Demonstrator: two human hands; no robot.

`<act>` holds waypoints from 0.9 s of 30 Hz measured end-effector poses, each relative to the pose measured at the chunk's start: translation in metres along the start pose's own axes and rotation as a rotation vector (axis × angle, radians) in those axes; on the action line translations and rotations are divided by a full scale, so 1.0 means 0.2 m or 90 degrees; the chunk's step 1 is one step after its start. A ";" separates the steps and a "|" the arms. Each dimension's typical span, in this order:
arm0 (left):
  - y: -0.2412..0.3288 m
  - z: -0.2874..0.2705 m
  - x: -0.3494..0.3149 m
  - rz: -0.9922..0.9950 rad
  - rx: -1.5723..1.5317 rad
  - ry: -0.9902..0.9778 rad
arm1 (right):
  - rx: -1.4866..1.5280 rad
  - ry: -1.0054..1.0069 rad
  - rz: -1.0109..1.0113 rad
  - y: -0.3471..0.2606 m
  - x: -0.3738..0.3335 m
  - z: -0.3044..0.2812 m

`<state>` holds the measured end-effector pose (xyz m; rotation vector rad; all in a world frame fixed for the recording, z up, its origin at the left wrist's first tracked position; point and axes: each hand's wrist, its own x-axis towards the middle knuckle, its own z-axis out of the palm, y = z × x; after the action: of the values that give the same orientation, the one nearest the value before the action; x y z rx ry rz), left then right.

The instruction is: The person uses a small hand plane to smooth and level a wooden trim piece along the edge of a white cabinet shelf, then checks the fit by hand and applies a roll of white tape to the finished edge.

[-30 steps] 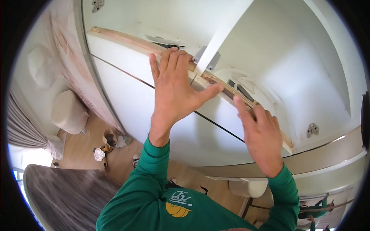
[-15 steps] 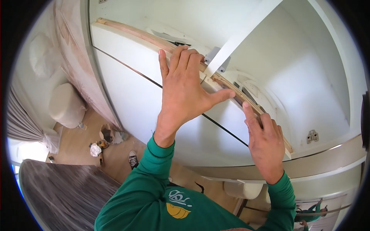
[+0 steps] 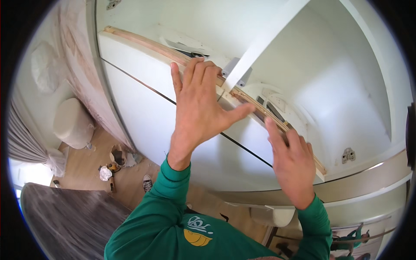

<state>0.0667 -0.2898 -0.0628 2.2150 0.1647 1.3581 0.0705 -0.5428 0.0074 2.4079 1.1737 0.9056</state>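
Observation:
A long pale wooden strip [image 3: 147,44] runs along the top edge of a curved white panel [image 3: 138,110]. My left hand [image 3: 197,102] lies over this edge near the upright white divider [image 3: 266,43]. Its fingers are spread and bent over the strip, with the thumb stretched to the right along it. Lower on the same edge, my right hand [image 3: 294,171] rests on the strip's right part. One finger points toward my left thumb, and the others bend over the wood; their tips are partly hidden. Neither hand visibly grips a separate object.
Behind the strip, the white cabinet inside has a metal hinge plate [image 3: 348,155] and a grey bracket [image 3: 236,71] beside the divider. On the wooden floor at left lie a tool with yellow parts [image 3: 113,169] and a crumpled white wad [image 3: 105,173]. A plastic-covered brown surface [image 3: 73,216] stands nearby.
The whole view has shifted slightly, so the cabinet and both hands appear a little further left and lower. My right hand may have slid slightly along the strip; the left keeps its place.

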 end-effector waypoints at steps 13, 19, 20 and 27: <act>-0.10 -0.04 -0.01 0.076 0.003 -0.003 | 0.007 -0.011 -0.006 0.02 -0.02 0.00; -0.43 -0.21 0.21 0.263 0.046 -0.029 | -0.007 -0.024 0.009 0.00 -0.05 -0.03; -0.51 -0.22 0.27 0.339 0.143 0.022 | -0.012 -0.037 0.011 0.00 -0.06 -0.03; -0.66 -0.06 0.32 0.269 0.018 0.207 | 0.029 0.005 -0.007 -0.01 0.02 0.00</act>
<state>0.1093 -0.1497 -0.0727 2.1110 -0.1821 1.9505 0.0710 -0.5389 0.0071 2.4321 1.2223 0.8957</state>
